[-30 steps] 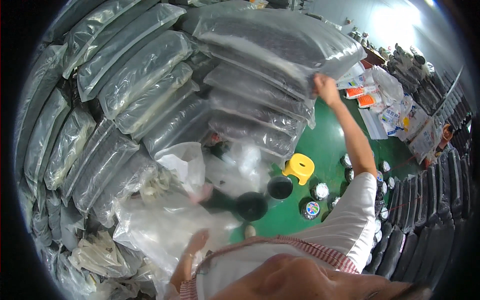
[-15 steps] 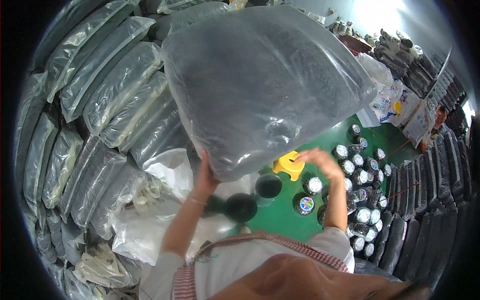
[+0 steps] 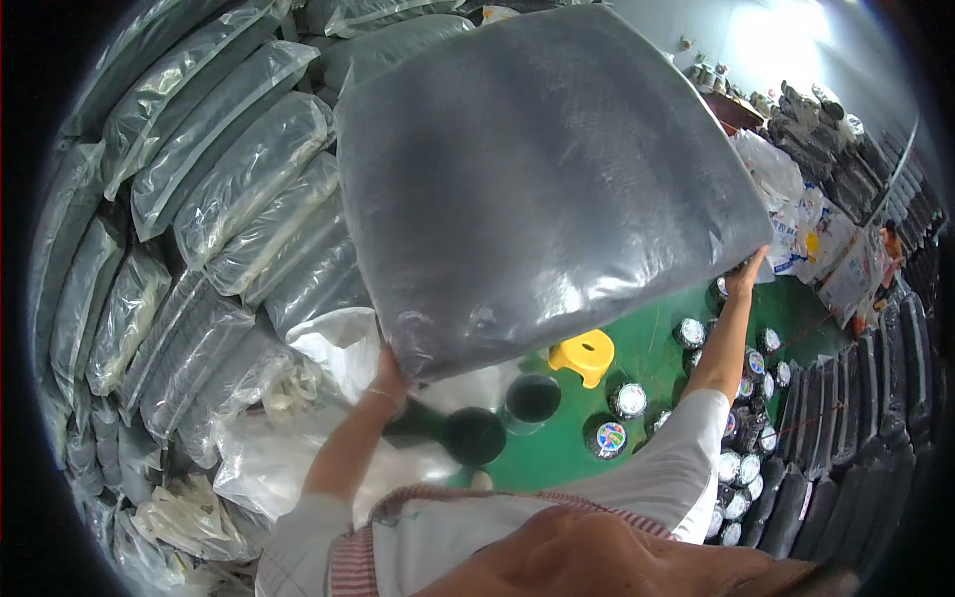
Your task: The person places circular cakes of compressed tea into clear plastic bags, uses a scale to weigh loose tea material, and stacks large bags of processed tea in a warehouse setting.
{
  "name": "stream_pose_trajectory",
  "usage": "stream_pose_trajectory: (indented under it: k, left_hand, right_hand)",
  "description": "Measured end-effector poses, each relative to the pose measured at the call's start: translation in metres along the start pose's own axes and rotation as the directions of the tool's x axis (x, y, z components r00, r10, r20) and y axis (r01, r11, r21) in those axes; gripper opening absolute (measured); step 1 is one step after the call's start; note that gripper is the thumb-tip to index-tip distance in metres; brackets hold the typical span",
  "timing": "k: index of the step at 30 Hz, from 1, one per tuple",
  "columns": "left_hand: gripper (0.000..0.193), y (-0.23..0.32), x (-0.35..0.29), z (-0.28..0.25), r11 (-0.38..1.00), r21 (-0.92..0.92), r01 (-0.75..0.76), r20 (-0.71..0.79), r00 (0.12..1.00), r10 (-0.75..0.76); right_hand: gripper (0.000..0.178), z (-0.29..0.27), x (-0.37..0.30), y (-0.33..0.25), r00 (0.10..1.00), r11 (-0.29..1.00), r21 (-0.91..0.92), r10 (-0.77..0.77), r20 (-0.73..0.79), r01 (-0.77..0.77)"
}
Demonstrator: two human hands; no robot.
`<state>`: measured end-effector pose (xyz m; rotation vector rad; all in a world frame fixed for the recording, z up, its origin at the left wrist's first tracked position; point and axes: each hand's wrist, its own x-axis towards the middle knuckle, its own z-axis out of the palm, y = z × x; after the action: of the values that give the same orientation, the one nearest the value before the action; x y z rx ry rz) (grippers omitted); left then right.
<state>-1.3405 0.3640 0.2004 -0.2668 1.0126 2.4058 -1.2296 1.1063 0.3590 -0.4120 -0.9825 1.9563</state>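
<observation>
A large, full plastic bag (image 3: 547,189) with dark grey contents under clear film is held up in front of me, tilted so its right side sits higher than its lower left corner. My left hand (image 3: 389,376) grips that lower left corner, its fingers partly hidden behind the film. At the right corner, my right hand (image 3: 748,269) has hold of the bag, with the fingers mostly underneath and out of sight. Below the bag stands a yellow stool (image 3: 584,356) on the green floor (image 3: 542,453).
Stacked filled bags (image 3: 244,174) rise on the left. Two dark round tubs (image 3: 533,398) stand beside loose clear plastic sheeting (image 3: 298,448). Several dark jars with silvery lids (image 3: 628,400) fill the right floor, next to rows of black bags (image 3: 846,488). White printed sacks (image 3: 796,229) lie farther back.
My right hand has moved up and right from open air above the stool and taken hold of the bag's right corner. The bag has shifted slightly right; my left hand keeps its corner.
</observation>
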Motion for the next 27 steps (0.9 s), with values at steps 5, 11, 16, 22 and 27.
stream_pose_trajectory:
  k: [5, 11, 16, 22, 27]
  left_hand:
    - [0.055, 0.018, -0.017, 0.026, 0.990, 0.105, 0.091, -0.090, 0.993, -0.081]
    - [0.051, 0.023, 0.010, -0.019, 0.982, 0.015, 0.191, -0.154, 0.970, -0.186]
    - [0.050, -0.014, -0.034, -0.038, 0.975, 0.085, 0.207, -0.096, 0.975, -0.199]
    - [0.048, -0.111, -0.117, -0.061, 0.953, 0.183, 0.243, 0.037, 0.967, -0.254]
    - [0.047, -0.165, -0.216, -0.108, 0.899, 0.368, 0.239, 0.138, 0.942, -0.306]
  right_hand:
    - [0.073, -0.032, 0.019, -0.019, 0.994, 0.990, 0.135, -0.017, -0.111, 0.032]
    - [0.061, 0.037, -0.062, -0.072, 0.986, 0.991, -0.097, -0.104, -0.132, 0.092]
    - [0.076, 0.103, -0.151, -0.188, 0.851, 0.780, -0.412, -0.524, -0.021, 0.471]
    - [0.070, 0.216, -0.407, -0.265, 0.597, 0.502, -0.506, -0.802, 0.032, 0.702]
    - [0.062, 0.205, -0.570, -0.242, 0.579, 0.407, -0.550, -0.796, 0.178, 0.729]
